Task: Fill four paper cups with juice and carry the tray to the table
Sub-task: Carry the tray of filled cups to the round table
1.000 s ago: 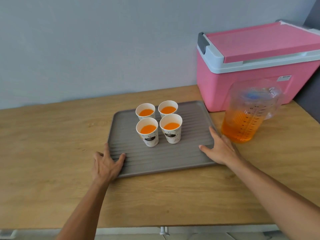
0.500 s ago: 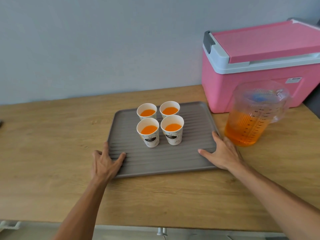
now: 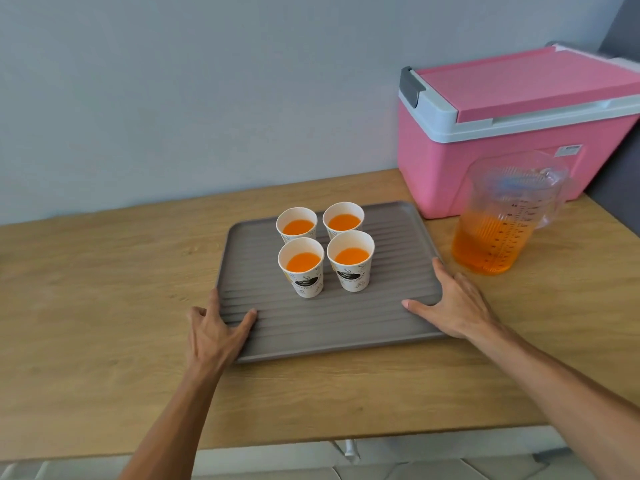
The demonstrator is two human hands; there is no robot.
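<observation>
With four filled cups [image 3: 325, 251] between them, the tray [image 3: 346, 327] on the bench [image 3: 104, 306] is clasped by each grip, left hand [image 3: 213, 336] and right hand [image 3: 457, 306], so a level lift is judged next.

Four filled cups [image 3: 325, 252] (upright) on grey tray [image 3: 391, 327]

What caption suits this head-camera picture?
Both hands, left and right, grip a tray of four juice-filled cups.
</observation>
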